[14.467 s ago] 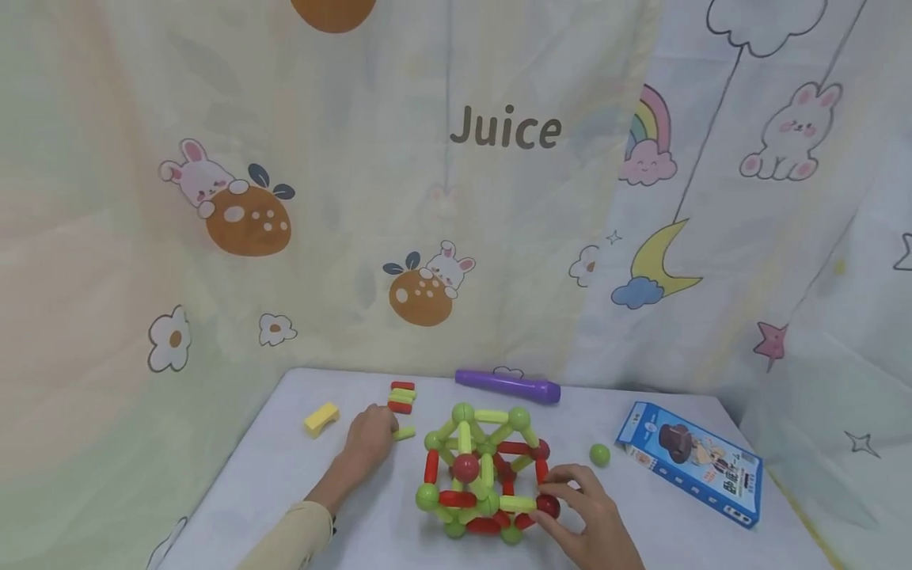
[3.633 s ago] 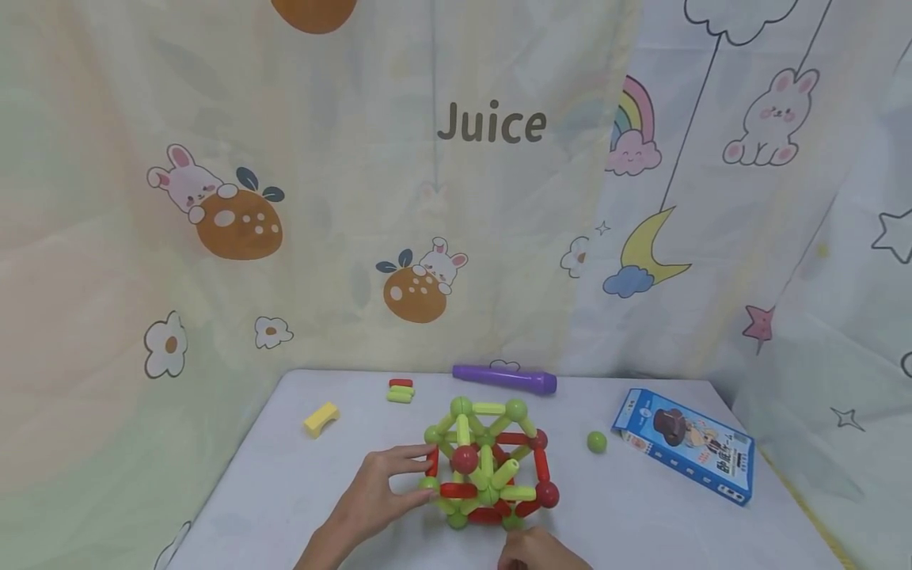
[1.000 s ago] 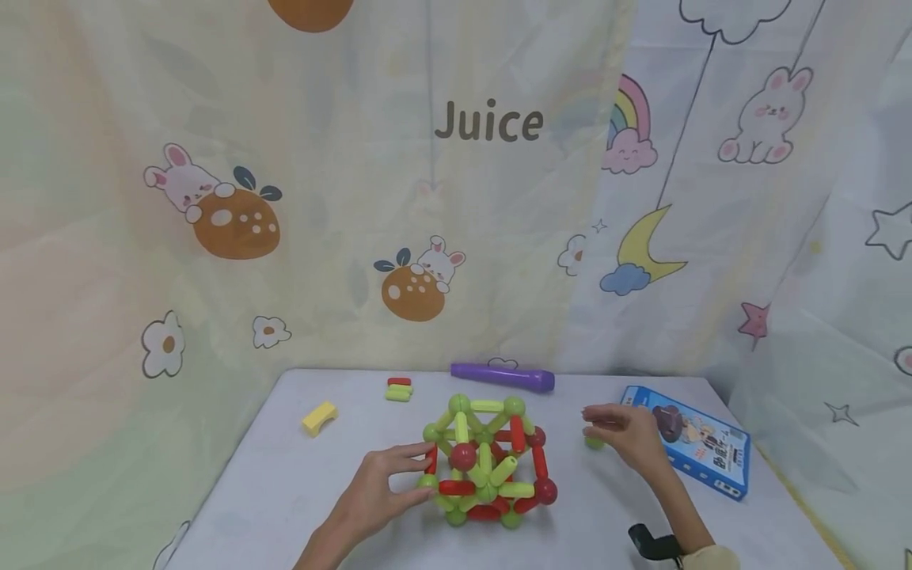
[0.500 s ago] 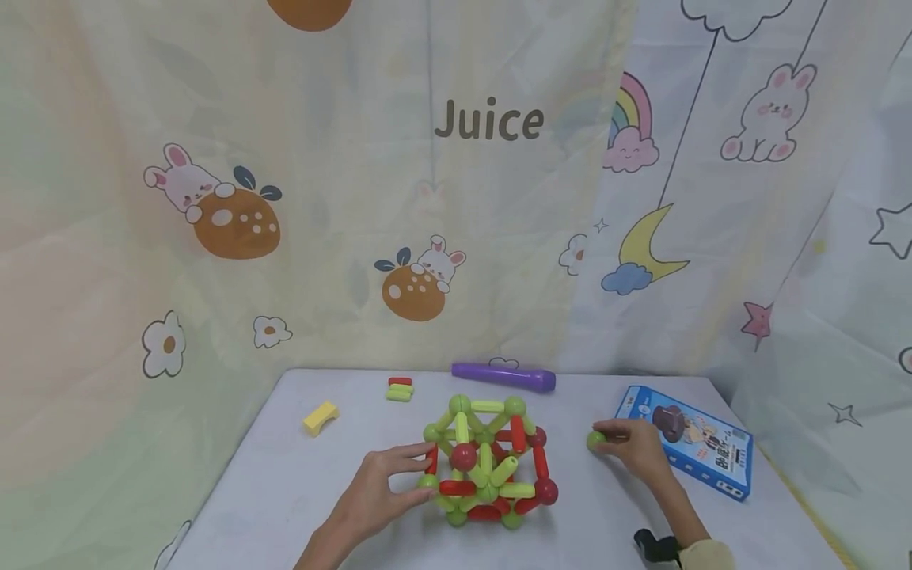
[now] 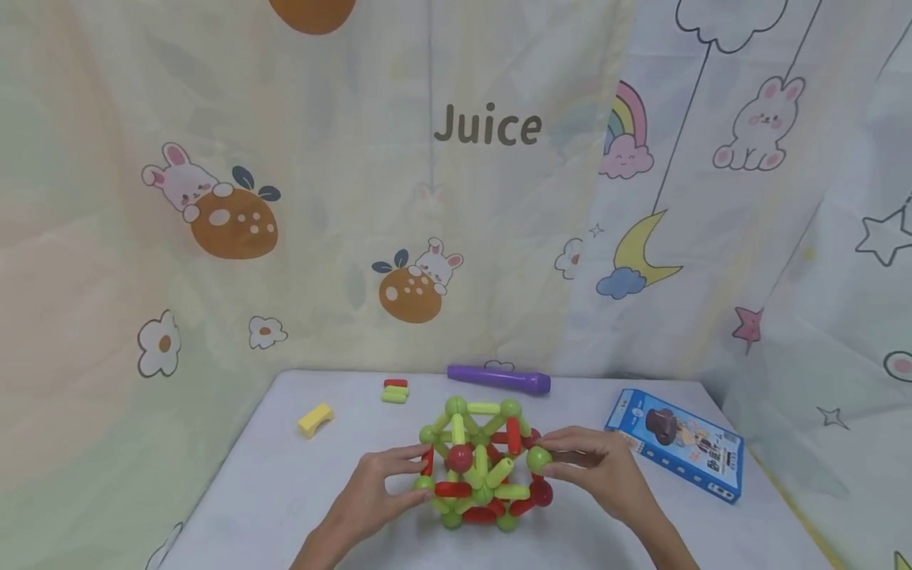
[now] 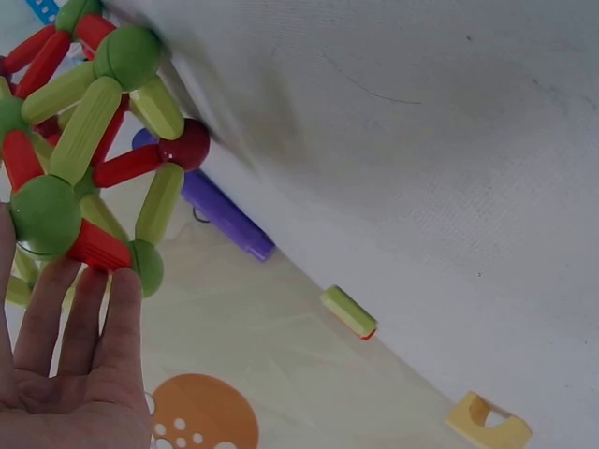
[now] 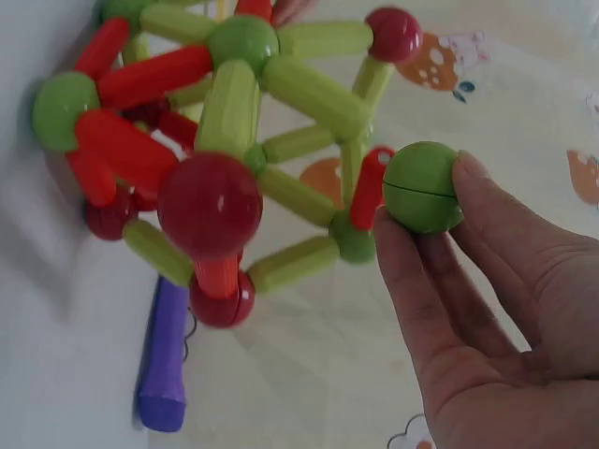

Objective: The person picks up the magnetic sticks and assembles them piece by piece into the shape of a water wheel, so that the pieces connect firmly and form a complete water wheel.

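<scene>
A magnetic ball-and-rod frame (image 5: 483, 495) of green and red balls joined by red and yellow-green rods stands on the table. My left hand (image 5: 374, 491) steadies its left side, thumb at a lower green ball and fingertips on a red rod (image 6: 100, 245). Between the thumb and fingers of my right hand (image 5: 602, 473) is a loose green ball (image 7: 421, 187), held at the frame's upper right. Close by it, a red rod (image 5: 514, 435) hangs from a top green ball. A yellow-green rod (image 5: 501, 472) juts out with a free end.
A purple microphone-shaped toy (image 5: 499, 379) lies behind the frame. Back left are a few loose rods (image 5: 395, 393) and a yellow arch block (image 5: 315, 420). To the right lies a blue box (image 5: 680, 443). A printed cloth (image 5: 342, 237) hangs behind the table.
The right hand has picked up the green ball from the table and carried it left to the frame. Earlier, a red rod was added at the top right. The left hand stays put.
</scene>
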Motion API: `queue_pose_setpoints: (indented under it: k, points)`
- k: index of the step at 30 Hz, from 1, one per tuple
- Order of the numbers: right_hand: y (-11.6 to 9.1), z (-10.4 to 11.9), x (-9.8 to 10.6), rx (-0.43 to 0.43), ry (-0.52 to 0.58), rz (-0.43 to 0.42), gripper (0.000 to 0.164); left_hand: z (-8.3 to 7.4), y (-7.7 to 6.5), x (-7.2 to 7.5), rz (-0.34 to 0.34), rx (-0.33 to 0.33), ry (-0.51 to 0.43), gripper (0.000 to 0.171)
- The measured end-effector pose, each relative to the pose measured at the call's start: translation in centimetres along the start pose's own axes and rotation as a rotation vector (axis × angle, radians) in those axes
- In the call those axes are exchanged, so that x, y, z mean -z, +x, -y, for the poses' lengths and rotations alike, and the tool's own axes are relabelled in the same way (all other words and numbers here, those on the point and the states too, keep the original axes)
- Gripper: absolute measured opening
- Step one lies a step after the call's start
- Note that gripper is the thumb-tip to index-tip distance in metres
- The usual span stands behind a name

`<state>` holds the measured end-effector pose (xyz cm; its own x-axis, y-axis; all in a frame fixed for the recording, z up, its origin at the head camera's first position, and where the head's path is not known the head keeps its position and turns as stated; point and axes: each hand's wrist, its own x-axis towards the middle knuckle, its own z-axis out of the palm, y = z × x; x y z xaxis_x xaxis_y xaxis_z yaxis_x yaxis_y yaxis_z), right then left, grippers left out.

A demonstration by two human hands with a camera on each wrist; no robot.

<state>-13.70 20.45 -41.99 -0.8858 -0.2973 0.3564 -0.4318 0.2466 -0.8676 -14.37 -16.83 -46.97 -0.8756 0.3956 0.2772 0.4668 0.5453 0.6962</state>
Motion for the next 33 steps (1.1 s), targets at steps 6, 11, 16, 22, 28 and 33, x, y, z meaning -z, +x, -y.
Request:
queue_pose_setpoints:
  k: [6, 11, 16, 22, 28, 33]
  points:
    - [-0.2, 0.4, -1.7, -0.014, -0.006, -0.020, 0.027, -0.1, 0.1, 0.0, -0.008, -0.015, 0.005, 0.043]
    - [0.0, 0.7, -2.5, -0.101, -0.031, -0.070, 0.026, 0.0, 0.1, 0.0, -0.008, -0.025, -0.006, 0.043]
    - [-0.1, 1.3, -3.1, -0.112, -0.036, -0.109, 0.027, 0.0, 0.1, 0.0, -0.004, -0.018, -0.005, 0.044]
    - [-0.4, 1.5, -4.0, -0.040, -0.056, -0.152, 0.035, 0.0, 0.1, 0.0, 0.002, -0.013, -0.005, 0.045]
    - [-0.6, 1.4, -4.5, 0.009, -0.035, -0.189, 0.038, 0.0, 0.0, -0.1, 0.001, -0.018, -0.010, 0.044]
    - [-0.6, 1.4, -4.9, -0.020, 0.005, -0.206, 0.036, 0.1, -0.1, -0.1, -0.001, -0.020, -0.011, 0.044]
